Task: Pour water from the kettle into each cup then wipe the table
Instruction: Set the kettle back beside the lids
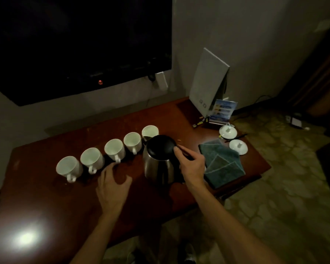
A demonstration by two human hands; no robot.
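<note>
A steel kettle (157, 168) with a black lid stands on the reddish-brown table (46, 197). My right hand (191, 165) grips its handle on the right side, thumb resting on the lid's edge. Several white cups stand in a slanting row left of the kettle, from the nearest cup (68, 167) up to the farthest cup (150, 131) just behind the spout. My left hand (112, 185) hovers over the table in front of the row, fingers spread and loosely curled, holding nothing. A folded teal cloth (222, 162) lies right of the kettle.
Two white cup lids (228, 131) (238, 146) lie by the table's right edge with a dark stick between them. A grey folder (208, 84) and a blue card stand (221, 112) occupy the back right corner. A dark TV (74, 44) hangs on the wall.
</note>
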